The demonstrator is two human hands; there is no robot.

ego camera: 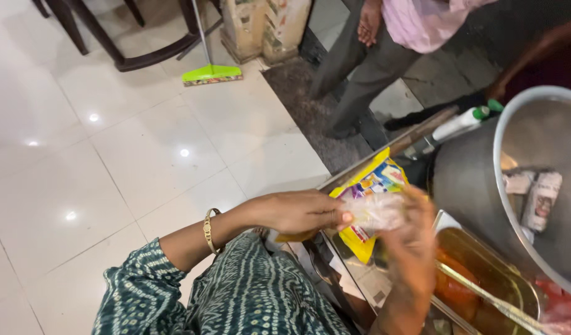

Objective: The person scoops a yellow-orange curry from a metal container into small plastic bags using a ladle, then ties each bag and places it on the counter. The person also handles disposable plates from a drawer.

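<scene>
My left hand (295, 212) pinches one end of a small clear plastic wrapper (375, 211), and my right hand (409, 239), blurred, grips its other end. Behind the wrapper lies a yellow printed packet (375, 183) with colourful pictures, resting on the metal counter edge. I cannot tell whether either hand also holds the packet. A gold bangle (208, 229) circles my left wrist, and a dark green patterned sleeve covers that arm.
A large steel pot (484, 186) with packets inside stands at right. A steel tray (515, 282) holds orange-brown liquid and a ladle. Another person (385, 43) in a pink shirt stands beyond. A green broom (211, 73) lies on the white tiled floor.
</scene>
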